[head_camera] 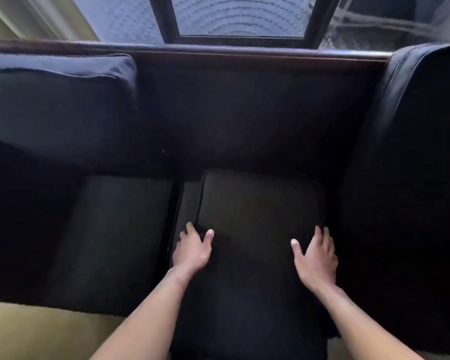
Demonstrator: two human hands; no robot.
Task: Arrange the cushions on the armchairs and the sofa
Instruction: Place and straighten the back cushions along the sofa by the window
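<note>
A dark seat cushion (257,209) lies over the middle seat of the dark sofa (244,113), its near end hanging past the front edge. My left hand (192,248) grips its left edge, fingers curled around the side and thumb on top. My right hand (316,258) grips its right edge the same way. A dark back cushion (57,100) leans against the sofa back at the left. Another dark cushion (421,126) stands upright at the right end. A seat cushion (109,235) lies in place to the left.
The sofa's wooden top rail (244,51) runs under a window with a dark frame (166,22). Tan carpet (37,333) shows at the lower left in front of the sofa. A pale curtain (24,16) hangs at the top left.
</note>
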